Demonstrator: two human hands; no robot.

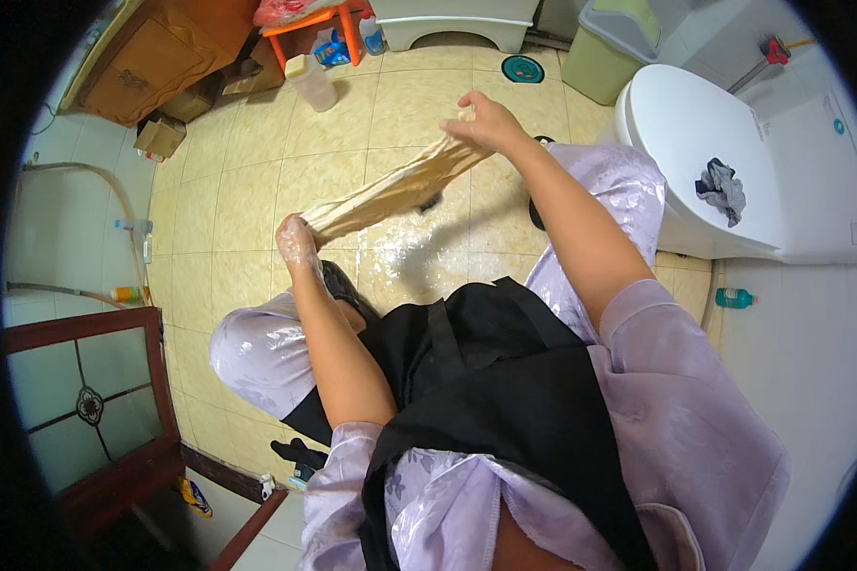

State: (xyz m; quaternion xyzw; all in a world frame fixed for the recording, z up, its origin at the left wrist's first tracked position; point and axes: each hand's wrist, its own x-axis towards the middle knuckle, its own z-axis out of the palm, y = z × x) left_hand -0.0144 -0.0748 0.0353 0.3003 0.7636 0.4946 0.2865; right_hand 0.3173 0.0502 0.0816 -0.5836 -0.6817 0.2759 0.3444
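A wet-looking beige cloth (pixel 390 195) is pulled out lengthwise between my two hands, above the tiled floor. Its lower left end is in the closed fist of my left hand (pixel 298 243), which has white suds on it. My right hand (pixel 490 126) grips the upper right end, held farther out, with thumb and forefinger sticking up beyond the fabric. Below the cloth, a patch of suds and water (pixel 414 257) spreads over the floor, and a small dark item (pixel 430 202) shows partly behind the cloth's lower edge.
On the right, a white toilet (pixel 695 124) carries a crumpled grey-black cloth (pixel 722 193) on its lid; a green bin (pixel 607 57) stands behind. A round drain cover (pixel 523 69), a plastic container (pixel 311 84) and an orange stool (pixel 314 29) are farther off. Left is a wood-framed door (pixel 90 400).
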